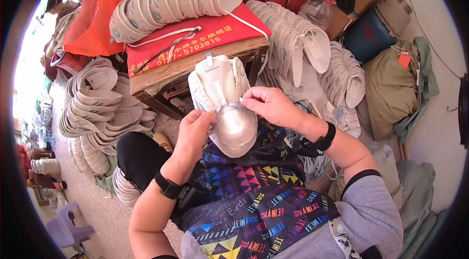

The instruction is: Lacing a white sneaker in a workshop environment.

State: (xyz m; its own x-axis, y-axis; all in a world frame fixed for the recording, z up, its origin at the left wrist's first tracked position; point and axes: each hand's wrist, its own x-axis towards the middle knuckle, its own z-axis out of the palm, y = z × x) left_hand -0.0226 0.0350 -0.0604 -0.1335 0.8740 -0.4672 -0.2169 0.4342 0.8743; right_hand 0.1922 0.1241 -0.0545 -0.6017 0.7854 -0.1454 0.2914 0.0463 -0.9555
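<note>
A cream-white shoe upper [233,134] rests on my lap with its toe toward me, its far end against a wooden stool [161,81]. Across its throat, just above the toe, runs a pale grey shoelace [228,106]. My left hand [196,127] pinches the lace at the shoe's left side, fingers closed. On the other side my right hand [267,105] pinches the lace's right end, a white tip showing between thumb and forefinger. The tongue [212,69] stands up between the eyelet flaps, with a light blue tab at the top.
A nested row of shoe uppers [171,2] lies on red cloth [195,46] over the stool, beside loose laces. More stacks stand left [95,103] and right [298,39]. A plastic bottle [320,10], a blue bin [369,34] and a purple stool [71,225] surround me.
</note>
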